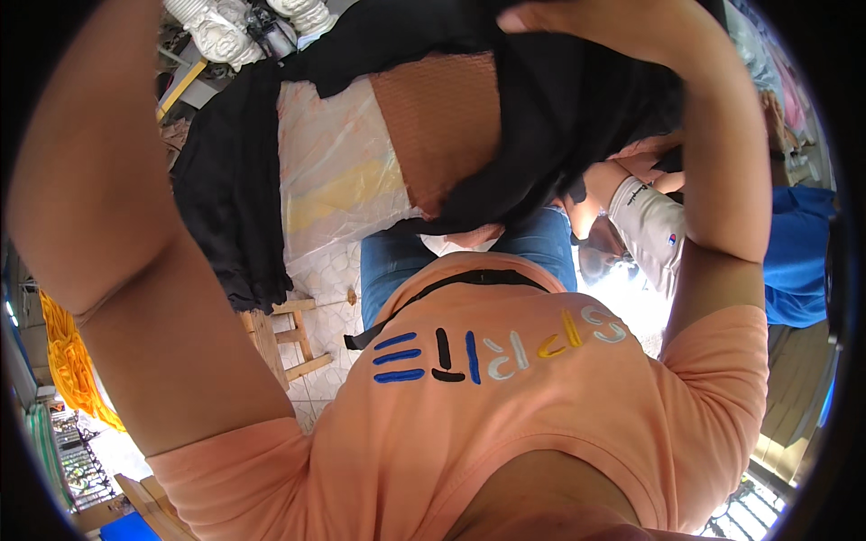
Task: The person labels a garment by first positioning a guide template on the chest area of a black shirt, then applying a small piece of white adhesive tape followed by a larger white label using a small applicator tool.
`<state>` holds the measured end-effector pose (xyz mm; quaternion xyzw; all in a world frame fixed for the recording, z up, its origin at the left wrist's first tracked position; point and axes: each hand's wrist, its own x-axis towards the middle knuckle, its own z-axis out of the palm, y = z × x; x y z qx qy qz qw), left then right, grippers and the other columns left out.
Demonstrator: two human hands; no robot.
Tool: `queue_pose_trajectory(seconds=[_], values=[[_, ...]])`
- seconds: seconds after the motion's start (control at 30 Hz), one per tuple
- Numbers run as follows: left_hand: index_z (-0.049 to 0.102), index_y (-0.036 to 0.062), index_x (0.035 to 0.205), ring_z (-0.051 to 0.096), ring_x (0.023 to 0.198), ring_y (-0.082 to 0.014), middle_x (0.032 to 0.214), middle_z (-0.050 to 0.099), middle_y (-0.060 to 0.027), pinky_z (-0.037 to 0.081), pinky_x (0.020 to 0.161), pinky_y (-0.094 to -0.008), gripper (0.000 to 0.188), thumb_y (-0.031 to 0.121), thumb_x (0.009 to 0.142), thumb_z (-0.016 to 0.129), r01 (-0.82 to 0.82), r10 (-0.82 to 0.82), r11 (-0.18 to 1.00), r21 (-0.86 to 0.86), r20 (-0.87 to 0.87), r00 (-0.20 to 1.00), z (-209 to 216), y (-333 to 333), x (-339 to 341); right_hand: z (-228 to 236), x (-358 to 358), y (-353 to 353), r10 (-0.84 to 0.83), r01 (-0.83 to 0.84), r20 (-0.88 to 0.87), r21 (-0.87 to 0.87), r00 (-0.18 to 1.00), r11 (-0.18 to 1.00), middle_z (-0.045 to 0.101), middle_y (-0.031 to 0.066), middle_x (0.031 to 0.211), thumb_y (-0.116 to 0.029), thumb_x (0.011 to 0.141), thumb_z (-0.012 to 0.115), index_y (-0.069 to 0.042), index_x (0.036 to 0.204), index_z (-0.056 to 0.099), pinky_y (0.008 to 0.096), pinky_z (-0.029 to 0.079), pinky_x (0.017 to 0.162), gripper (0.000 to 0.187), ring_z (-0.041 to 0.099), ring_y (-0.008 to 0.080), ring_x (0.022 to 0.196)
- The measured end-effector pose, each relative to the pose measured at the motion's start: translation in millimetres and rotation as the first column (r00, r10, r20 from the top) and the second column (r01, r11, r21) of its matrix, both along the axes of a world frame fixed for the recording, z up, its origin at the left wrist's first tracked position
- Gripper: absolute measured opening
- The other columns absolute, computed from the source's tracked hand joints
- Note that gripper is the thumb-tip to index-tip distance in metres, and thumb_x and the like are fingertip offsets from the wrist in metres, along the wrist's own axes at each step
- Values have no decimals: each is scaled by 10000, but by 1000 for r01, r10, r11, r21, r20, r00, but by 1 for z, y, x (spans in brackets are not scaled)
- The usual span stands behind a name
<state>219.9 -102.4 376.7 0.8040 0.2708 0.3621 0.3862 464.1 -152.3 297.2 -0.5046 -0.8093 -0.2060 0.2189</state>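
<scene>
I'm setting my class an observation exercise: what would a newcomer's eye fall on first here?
Probably the peach shirt, with coloured lettering across it, filling the lower middle. Above it spreads black cloth, bordering a brown textured patch. Bright orange fabric shows at the far left.

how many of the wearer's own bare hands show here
1: the bare right hand, partly cut off by the top edge, over crumpled black cloth. The left hand is out of frame; its bare forearm leaves at upper left.

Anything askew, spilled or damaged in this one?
Nothing looks spilled or clearly damaged. The black cloth lies rumpled and uneven, leaving clear plastic and a brown textured piece exposed, but loose cloth can naturally sit that way.
</scene>
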Motion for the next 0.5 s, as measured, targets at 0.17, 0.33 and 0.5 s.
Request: queue_pose_trajectory(seconds=[0.17, 0.33, 0.5], values=[[536, 13, 1281, 663, 980, -152, 1104, 673, -97, 548, 871, -289, 419, 281, 964, 591, -337, 376, 921, 195, -227, 898, -9, -14, -85, -9, 24, -8, 84, -88, -37, -133, 996, 987, 671, 264, 1021, -324, 882, 664, 105, 1163, 595, 416, 500, 896, 517, 647, 382, 999], [556, 31, 1270, 661, 974, -138, 1094, 679, -82, 544, 869, -281, 390, 257, 956, 603, -556, 644, 765, 324, -379, 665, -21, -33, -171, -26, 39, 4, 127, -148, -110, -209, 986, 967, 671, 246, 1045, -296, 895, 650, 86, 1177, 597, 399, 493, 908, 477, 642, 355, 1018], [576, 49, 1259, 659, 968, -124, 1084, 685, -67, 539, 868, -273, 363, 233, 948, 615, -638, 725, 685, 352, -408, 555, -51, -25, -224, -23, 68, 5, 44, -68, -98, -253, 994, 965, 671, 228, 1068, -268, 909, 636, 66, 1191, 598, 382, 486, 919, 439, 638, 328, 1038]])
